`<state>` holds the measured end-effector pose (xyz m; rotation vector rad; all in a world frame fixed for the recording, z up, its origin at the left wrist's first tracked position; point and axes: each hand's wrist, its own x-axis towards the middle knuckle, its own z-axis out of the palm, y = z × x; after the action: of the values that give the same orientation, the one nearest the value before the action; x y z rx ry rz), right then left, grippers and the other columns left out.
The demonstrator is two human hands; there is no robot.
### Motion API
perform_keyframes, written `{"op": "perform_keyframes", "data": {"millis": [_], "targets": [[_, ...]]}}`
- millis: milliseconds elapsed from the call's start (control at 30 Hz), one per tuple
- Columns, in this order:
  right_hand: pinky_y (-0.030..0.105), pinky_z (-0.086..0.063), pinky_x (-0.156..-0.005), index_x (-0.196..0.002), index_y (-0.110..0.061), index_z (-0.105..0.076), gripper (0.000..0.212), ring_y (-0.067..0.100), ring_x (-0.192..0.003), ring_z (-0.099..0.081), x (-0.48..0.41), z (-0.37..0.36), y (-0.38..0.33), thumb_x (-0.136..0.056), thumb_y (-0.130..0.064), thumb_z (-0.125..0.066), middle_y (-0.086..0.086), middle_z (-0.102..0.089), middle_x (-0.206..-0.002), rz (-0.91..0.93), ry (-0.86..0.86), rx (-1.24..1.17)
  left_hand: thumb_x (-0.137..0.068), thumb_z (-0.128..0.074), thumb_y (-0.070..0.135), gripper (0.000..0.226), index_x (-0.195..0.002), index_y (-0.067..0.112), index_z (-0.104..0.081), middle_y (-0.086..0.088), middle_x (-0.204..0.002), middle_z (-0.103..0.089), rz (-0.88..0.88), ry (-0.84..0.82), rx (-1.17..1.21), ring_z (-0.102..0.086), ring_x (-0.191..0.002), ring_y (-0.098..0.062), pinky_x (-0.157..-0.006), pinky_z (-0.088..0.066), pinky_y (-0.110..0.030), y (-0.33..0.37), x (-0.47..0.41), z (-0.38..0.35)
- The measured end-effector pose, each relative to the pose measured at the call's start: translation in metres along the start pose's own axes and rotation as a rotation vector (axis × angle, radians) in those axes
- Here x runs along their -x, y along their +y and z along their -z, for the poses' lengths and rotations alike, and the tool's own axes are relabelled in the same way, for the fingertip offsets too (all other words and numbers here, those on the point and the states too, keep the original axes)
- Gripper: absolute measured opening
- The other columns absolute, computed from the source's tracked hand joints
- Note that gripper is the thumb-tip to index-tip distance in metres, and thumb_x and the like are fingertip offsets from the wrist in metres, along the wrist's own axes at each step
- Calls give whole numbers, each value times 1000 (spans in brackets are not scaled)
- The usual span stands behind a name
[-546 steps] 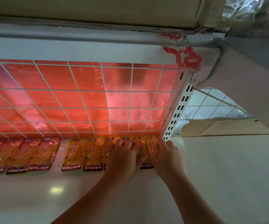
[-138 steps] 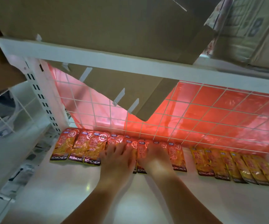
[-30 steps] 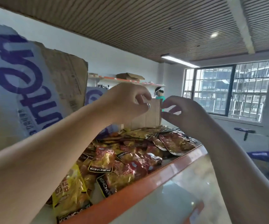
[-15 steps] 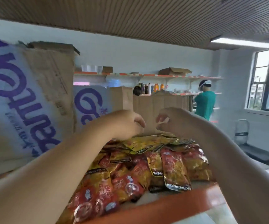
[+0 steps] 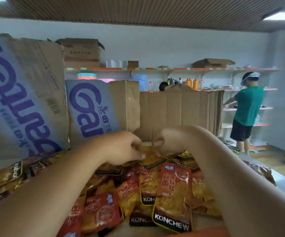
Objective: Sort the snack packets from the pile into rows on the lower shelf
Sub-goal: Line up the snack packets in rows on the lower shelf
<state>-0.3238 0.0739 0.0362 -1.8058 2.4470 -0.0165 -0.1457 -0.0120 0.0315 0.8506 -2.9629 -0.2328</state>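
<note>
A pile of red, orange and yellow KONCHEW snack packets (image 5: 170,194) lies on a high shelf with an orange front edge (image 5: 206,232). Both my arms reach over the pile to its far side. My left hand (image 5: 121,147) has its fingers curled down, with the fingertips on a yellow packet (image 5: 151,158) at the back. My right hand (image 5: 170,142), close beside it, curls its fingers onto the same yellow packets. How firmly either hand grips is hard to make out. The lower shelf is out of view.
Cardboard boxes with blue lettering (image 5: 23,100) stand at the left of the pile, with another blue-lettered box (image 5: 90,108) behind it. Folded brown cardboard (image 5: 177,113) walls off the back. A person in a green shirt (image 5: 248,106) stands at wall shelves to the right.
My view rose from the lower shelf's rows to the pile on the upper shelf. In the last second both hands dropped from above the pile onto the yellow packets at its back.
</note>
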Motion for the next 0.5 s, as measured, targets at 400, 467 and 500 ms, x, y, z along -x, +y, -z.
{"op": "perform_keyframes", "data": {"millis": [400, 467, 500], "targets": [[37, -54, -90, -129, -15, -59, 47, 22, -103, -62, 6, -7, -14, -95, -45, -67, 4, -64, -115, -111, 32, -51, -83, -77, 59, 50, -128, 47, -59, 19, -111, -53, 185, 4, -40, -58, -107, -11, -93, -53, -33, -24, 4, 5], [34, -54, -82, -128, -14, -59, 39, 21, -97, -63, 6, -7, -14, -96, -36, -67, 4, -65, -111, -138, 32, -69, -77, -80, 60, 59, -130, 48, -57, 18, -112, -50, 218, -21, -66, -58, -109, -12, -93, -52, -33, -25, 3, 5], [33, -55, -79, -126, -14, -60, 36, 21, -95, -64, 7, -6, -15, -95, -32, -66, 4, -65, -108, -148, 28, -72, -76, -81, 61, 63, -132, 47, -56, 17, -112, -49, 231, -27, -79, -57, -110, -13, -93, -52, -33, -25, 3, 6]]}}
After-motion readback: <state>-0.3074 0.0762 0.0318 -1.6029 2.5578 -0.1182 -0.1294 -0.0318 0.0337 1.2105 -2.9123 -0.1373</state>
